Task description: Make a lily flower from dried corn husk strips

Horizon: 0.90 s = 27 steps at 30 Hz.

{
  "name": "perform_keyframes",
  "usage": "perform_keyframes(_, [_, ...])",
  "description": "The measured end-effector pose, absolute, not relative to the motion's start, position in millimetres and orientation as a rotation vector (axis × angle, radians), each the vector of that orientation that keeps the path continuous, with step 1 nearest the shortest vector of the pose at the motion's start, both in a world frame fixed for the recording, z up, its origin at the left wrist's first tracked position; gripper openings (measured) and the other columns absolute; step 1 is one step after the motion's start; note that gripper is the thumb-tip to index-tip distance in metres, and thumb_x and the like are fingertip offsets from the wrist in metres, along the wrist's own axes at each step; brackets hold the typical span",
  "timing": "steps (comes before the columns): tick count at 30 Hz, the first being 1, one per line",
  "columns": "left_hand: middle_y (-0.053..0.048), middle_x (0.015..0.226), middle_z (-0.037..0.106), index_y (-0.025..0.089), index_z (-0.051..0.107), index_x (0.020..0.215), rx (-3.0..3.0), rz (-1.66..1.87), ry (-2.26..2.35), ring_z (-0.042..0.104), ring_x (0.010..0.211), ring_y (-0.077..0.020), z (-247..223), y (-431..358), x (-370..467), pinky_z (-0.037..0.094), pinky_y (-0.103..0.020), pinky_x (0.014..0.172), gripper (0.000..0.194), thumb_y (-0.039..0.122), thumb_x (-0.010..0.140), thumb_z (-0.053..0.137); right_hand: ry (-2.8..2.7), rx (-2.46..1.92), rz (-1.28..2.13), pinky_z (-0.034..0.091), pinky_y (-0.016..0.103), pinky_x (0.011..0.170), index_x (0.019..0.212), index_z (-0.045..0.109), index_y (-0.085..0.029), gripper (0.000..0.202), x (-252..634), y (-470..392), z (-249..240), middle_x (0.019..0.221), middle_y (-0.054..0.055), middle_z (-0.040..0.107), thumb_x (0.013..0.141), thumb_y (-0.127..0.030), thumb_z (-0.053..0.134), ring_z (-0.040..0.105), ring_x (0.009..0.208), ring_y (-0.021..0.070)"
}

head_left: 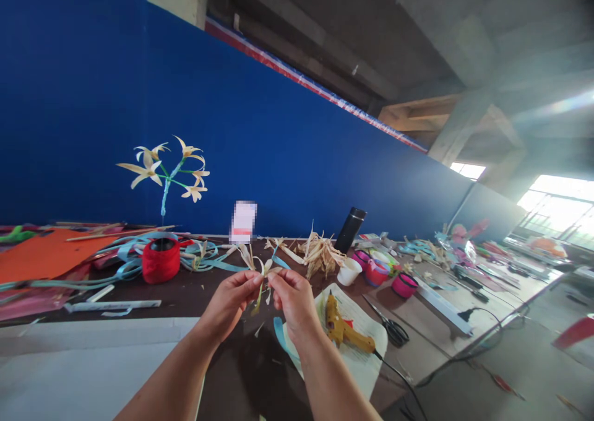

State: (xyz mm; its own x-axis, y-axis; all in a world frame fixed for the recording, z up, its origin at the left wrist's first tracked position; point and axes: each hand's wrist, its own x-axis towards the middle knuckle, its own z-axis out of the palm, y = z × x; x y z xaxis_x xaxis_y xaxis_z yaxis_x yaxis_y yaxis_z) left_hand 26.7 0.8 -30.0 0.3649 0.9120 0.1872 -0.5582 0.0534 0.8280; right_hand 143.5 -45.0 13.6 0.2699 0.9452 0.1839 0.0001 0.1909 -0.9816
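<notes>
"What do we count around the glue gun (344,329)?"
"One pair of scissors (390,326) right of it, one white cup (349,272) behind it."
"And what are we holding?"
"One pale flower (266,266), left of it, pinched between our left hand (229,303) and right hand (293,297) above the desk (250,371)."

Brown table (245,371) bears 1 red roll (160,265), 1 white cup (349,272), scissors (392,329).
</notes>
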Motion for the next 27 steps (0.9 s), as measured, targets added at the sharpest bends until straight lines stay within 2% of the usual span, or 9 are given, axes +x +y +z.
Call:
perform_keyframes(10, [0.001, 0.062, 0.055, 0.014, 0.065, 0.071, 0.932, 1.148, 0.377, 0.044, 0.056, -0.0073, -28.2, -1.5, 27.3, 0.035, -0.02, 0.056, 0.017, 0.03, 0.069, 0.07, -1.101, -1.16, 0.886, 0.023, 0.018, 0.038, 0.065, 0.062, -0.015, 0.02, 144.7, -44.9, 9.5, 0.051, -0.004, 0.051, 0.071, -0.034, 0.062, 0.032, 0.038, 0.0044])
perform_keyframes(15, [0.001, 0.063, 0.056, 0.014, 0.065, 0.074, 0.889, 1.169, 0.378, 0.046, 0.057, -0.0067, -30.6, -0.8, 26.4, 0.036, -0.019, 0.057, 0.014, 0.027, 0.071, 0.069, -1.119, -1.167, 0.869, 0.027, 0.02, 0.039, 0.09, 0.066, -0.016, 0.028, 156.5, -52.9, 15.0, 0.067, 0.002, 0.061, 0.075, -0.038, 0.06, 0.038, 0.042, 0.0069])
perform_keyframes(17, [0.002, 0.062, 0.056, 0.014, 0.065, 0.073, 0.873, 1.179, 0.392, 0.047, 0.056, -0.0061, -31.7, 0.2, 26.3, 0.036, -0.018, 0.056, 0.013, 0.026, 0.071, 0.069, -1.129, -1.2, 0.829, 0.028, 0.021, 0.039, 0.095, 0.065, -0.014, 0.032, 174.3, -60.2, 20.0, 0.068, 0.004, 0.063, 0.075, -0.038, 0.06, 0.039, 0.042, 0.0075])
perform_keyframes(24, [0.001, 0.063, 0.061, 0.013, 0.065, 0.07, 0.833, 1.148, 0.456, 0.051, 0.057, -0.0062, -33.8, 1.7, 26.4, 0.04, -0.017, 0.057, 0.015, 0.026, 0.067, 0.073, -1.418, -1.648, 0.549, 0.036, 0.022, 0.043, 0.087, 0.067, -0.015, 0.028, 287.9, -96.7, 30.9, 0.067, 0.003, 0.063, 0.075, -0.038, 0.057, 0.048, 0.047, 0.0109])
perform_keyframes(27, [0.001, 0.064, 0.061, 0.013, 0.065, 0.07, 0.838, 1.134, 0.483, 0.052, 0.058, -0.0064, -35.2, 1.6, 27.0, 0.041, -0.016, 0.057, 0.016, 0.025, 0.065, 0.074, -1.61, -1.884, 0.403, 0.042, 0.024, 0.054, 0.088, 0.067, -0.017, 0.025, 323.5, -115.6, 26.3, 0.073, 0.003, 0.066, 0.077, -0.036, 0.054, 0.057, 0.059, 0.0145])
